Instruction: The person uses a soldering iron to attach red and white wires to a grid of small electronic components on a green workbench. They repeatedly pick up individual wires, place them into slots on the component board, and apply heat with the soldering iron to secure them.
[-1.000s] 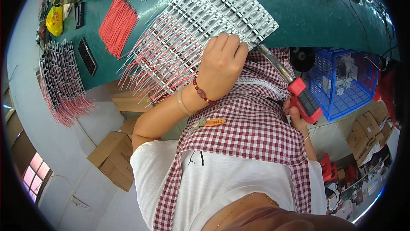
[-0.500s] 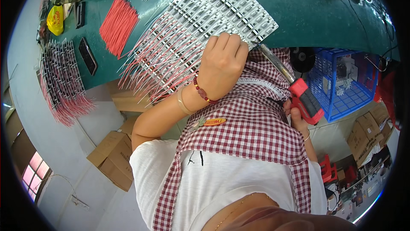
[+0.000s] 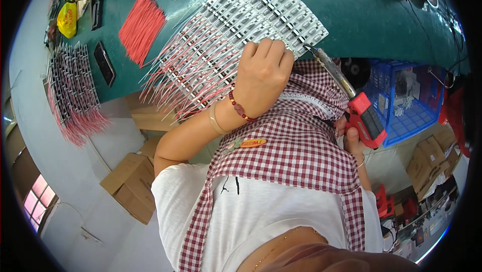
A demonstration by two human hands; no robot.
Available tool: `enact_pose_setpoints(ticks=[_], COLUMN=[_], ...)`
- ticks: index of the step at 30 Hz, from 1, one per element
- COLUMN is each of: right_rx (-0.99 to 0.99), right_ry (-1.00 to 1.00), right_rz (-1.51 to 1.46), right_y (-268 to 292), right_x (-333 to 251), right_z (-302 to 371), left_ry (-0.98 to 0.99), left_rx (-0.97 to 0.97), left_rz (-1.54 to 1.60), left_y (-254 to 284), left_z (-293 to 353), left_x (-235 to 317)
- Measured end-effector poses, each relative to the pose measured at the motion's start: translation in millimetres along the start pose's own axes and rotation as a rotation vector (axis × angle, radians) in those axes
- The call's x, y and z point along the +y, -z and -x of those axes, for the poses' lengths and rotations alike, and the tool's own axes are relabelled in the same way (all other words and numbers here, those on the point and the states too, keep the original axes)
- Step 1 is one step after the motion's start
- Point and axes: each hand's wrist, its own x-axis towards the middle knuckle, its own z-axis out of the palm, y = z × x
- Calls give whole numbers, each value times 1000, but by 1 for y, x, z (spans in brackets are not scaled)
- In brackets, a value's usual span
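Head view: a green worktable [image 3: 381, 26] fills the upper part of the picture, curved by the lens. On it lies a wide panel of small grey circuit strips [image 3: 261, 11], set side by side in a slanting row, with red and white wire leads [image 3: 191, 76] fanning out from its near edge toward the person. To the left, well apart, lie a loose bundle of red wires [image 3: 141, 27] and a second batch of wired strips [image 3: 70, 91] near the table's edge. A blue plastic crate [image 3: 406, 101] stands below the table at the right, with cardboard boxes [image 3: 131, 184] on the floor at the left.

The left hand [image 3: 263, 78] rests curled on the near edge of the panel, fingers bent down onto the strips, pressing rather than gripping; a beaded bracelet sits on its wrist. The right hand [image 3: 351, 136], mostly hidden behind the checked apron, is closed around the red handle of a soldering iron [image 3: 346, 93], whose metal tip reaches the panel's corner just beside the left hand.
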Motion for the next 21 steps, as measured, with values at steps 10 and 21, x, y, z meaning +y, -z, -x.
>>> enact_pose_setpoints(ticks=[10,21], right_rx=[20,12], right_ry=[178,295], right_rz=[-138,-193], right_y=[-17,-27], right_x=[-24,-50], right_z=[-34,-60], left_ry=[188,242], left_rx=[86,284], left_rz=[3,-340], left_y=[16,20], left_z=[7,-76], left_x=[-9,-180])
